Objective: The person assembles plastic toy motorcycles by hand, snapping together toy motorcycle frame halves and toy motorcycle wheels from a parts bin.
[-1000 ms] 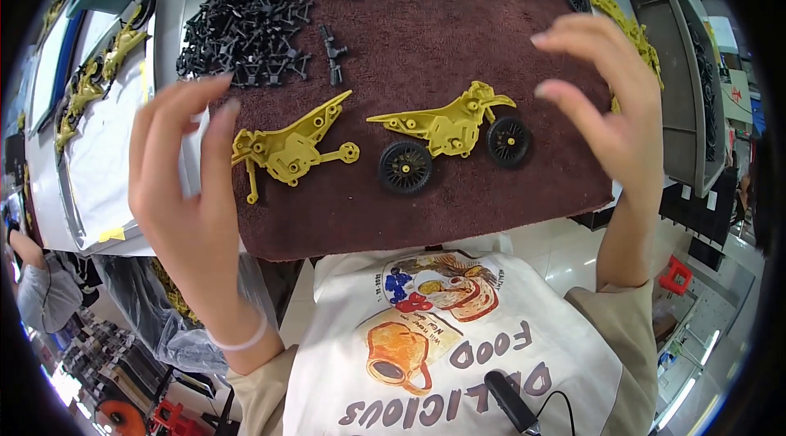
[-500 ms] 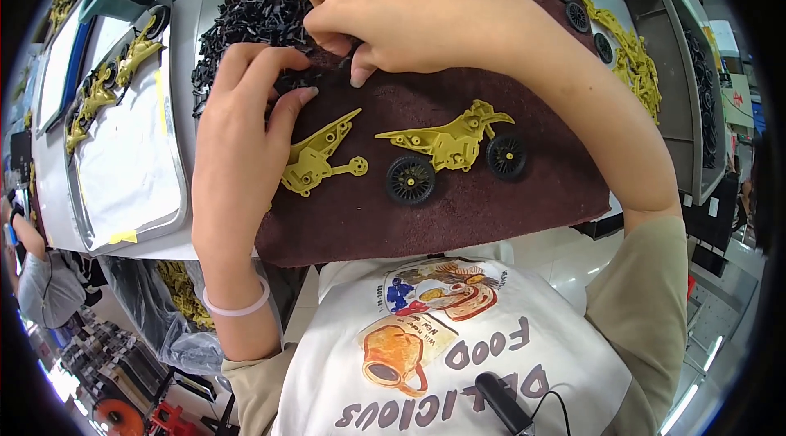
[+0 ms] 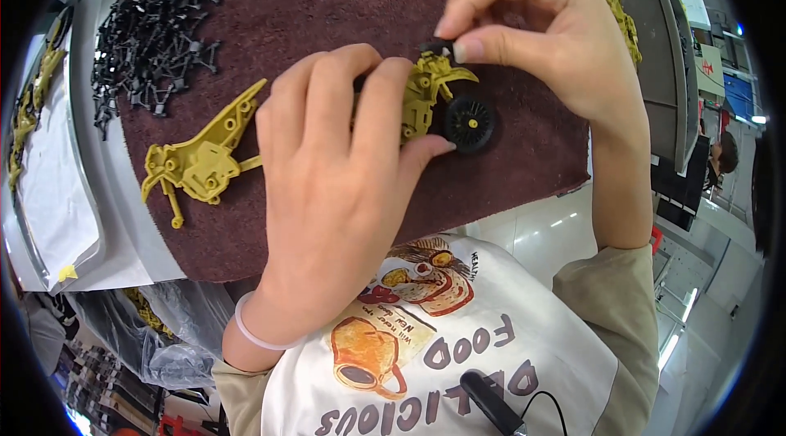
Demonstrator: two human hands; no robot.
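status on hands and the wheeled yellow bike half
Left hand across yellow bike half. Right hand pinching small black part at bike half's front. Left hand hides bike half's rear.

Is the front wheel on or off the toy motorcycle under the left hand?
On: the front wheel sits at the front of the yellow motorcycle body, with a yellow peg showing at the wheel's centre.
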